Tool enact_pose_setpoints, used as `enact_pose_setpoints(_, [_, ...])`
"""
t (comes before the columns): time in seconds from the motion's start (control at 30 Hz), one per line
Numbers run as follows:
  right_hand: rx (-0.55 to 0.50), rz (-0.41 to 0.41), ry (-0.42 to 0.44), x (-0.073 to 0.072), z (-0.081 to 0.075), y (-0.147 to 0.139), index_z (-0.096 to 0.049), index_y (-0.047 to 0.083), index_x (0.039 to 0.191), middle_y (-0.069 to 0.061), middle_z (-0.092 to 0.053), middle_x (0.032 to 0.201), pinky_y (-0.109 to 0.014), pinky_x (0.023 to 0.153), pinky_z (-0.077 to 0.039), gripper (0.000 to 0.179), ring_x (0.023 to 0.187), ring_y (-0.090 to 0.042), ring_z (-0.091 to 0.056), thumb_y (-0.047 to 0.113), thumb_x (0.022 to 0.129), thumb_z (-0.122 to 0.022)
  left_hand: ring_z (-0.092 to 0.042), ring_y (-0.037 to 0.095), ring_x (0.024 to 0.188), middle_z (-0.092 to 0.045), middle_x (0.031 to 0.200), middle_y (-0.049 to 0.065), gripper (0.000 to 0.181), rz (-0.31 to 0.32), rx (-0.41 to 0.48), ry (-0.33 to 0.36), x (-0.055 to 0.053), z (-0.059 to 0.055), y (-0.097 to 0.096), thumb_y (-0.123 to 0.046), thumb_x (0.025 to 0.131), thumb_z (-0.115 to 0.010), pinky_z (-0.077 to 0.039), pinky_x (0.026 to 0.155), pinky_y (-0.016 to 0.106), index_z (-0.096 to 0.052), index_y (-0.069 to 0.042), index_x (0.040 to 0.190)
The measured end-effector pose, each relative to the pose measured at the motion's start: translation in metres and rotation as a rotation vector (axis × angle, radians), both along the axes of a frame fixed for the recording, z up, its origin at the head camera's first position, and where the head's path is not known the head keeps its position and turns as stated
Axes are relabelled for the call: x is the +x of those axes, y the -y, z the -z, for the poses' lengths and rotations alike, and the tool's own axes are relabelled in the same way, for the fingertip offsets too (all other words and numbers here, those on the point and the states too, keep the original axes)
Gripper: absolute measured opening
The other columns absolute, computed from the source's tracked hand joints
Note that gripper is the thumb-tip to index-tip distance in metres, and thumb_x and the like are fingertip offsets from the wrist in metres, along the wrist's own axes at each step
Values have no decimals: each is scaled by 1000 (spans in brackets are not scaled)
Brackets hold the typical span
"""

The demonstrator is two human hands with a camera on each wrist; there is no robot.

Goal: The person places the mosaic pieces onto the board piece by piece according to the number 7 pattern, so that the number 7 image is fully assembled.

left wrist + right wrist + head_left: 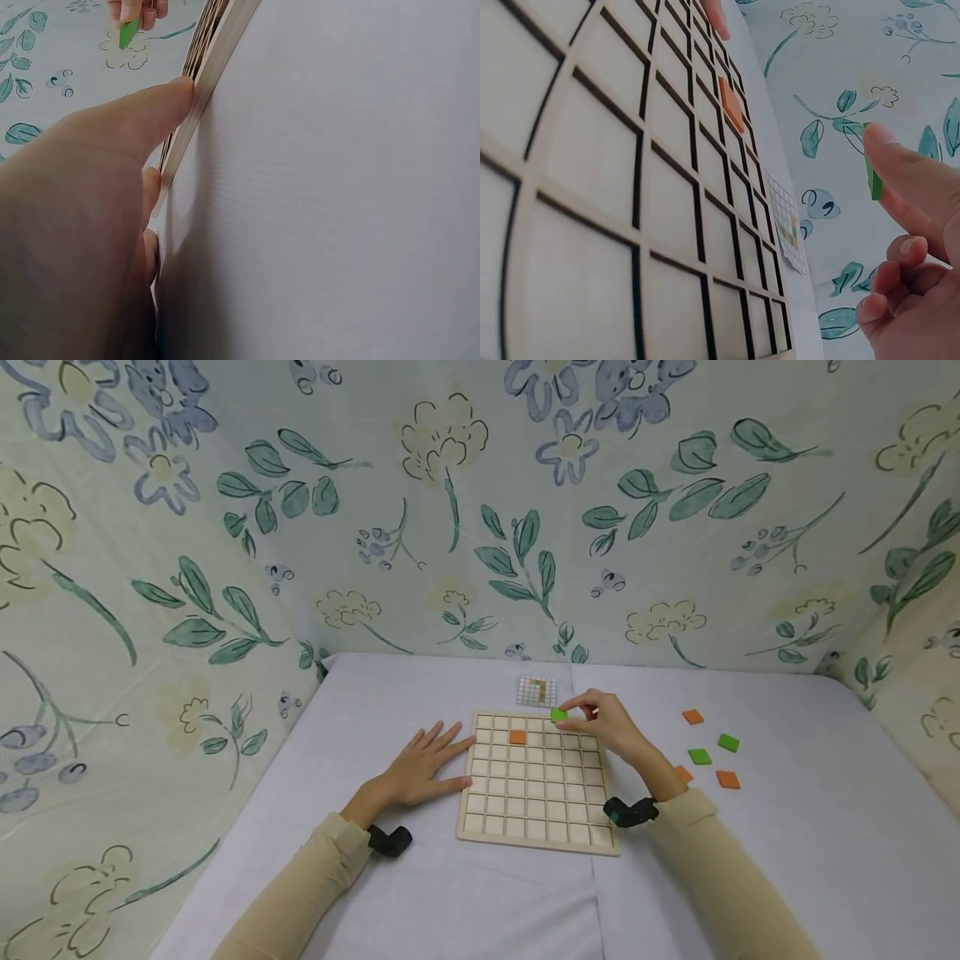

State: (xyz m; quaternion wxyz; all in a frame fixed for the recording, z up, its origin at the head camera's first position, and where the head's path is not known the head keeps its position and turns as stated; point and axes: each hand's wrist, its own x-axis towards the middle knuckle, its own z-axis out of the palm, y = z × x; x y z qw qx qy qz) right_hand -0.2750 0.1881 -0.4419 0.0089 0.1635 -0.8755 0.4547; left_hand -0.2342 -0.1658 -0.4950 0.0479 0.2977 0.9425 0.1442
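grip of the right hand [613, 724]: narrow, thumb and finger pinching a green tile [558, 715] near the far edge of the gridded board [539, 846]. tile lies to the left of that hand, right of the orange tile [517, 737] seated in a cell; its clearance over the board is hard to judge from the head view. tile is square, so no long axis; right wrist view shows it nearly edge-on, tilted up. left hand [422, 768]: fingers spread, thumb touching the board's left edge, farther from the tile. board: pale, wood-like, raised bars, dark-edged cells. loose tiles [700, 757]: flat, green and orange, right of the board on the white cloth-covered table [420, 902].
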Motion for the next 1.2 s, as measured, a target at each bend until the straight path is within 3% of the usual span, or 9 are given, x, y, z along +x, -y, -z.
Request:
enact_pose_setpoints(0.47, [-39,-66,151,-5,13,25,-74,-2,105,-2,-37,67,-27,58,-31,25,63,-17,-34,10,84,-81,-1,33,152,-10,166,3,78,0,-17,18,-3,-2,-2,-71,96,-40,-1,119,54,-21,-31,160])
enact_pose_setpoints(1.2, [51,-50,143,-6,27,37,-76,0,98,-1,-39,63,-30,59,-32,24,60,-17,-36,14,80,-85,-2,32,152,-11,166,3,77,-3,-27,-2,0,0,0,-70,96,-40,-2,119,54,-22,-31,160])
